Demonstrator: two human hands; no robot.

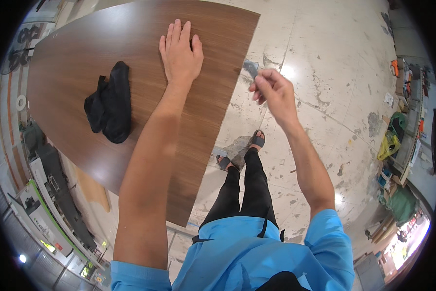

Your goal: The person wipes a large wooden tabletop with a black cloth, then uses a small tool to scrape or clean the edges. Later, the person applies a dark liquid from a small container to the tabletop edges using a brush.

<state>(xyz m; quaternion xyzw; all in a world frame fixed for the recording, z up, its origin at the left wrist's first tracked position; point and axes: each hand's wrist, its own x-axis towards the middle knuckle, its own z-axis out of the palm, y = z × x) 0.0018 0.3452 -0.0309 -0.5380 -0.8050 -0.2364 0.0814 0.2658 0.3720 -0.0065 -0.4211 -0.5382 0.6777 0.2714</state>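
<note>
My left hand (183,54) lies flat on a large brown wood-grain board (145,63), palm down with its fingers stretched toward the far edge. Just off the board's right edge, my right hand (275,92) is closed around a small grey hand tool (251,68). The tool's head points at that edge; whether it touches cannot be made out, and the fingers hide part of its handle. A folded piece of black cloth (112,104) rests on the board, left of my left forearm.
Pale, worn concrete floor (325,63) stretches right of the board. My sandalled feet (242,150) stand close to its right edge. A long machine (48,218) runs along the left. Shelving (412,126) with tools and bags lines the right, and a fan (20,53) stands at far left.
</note>
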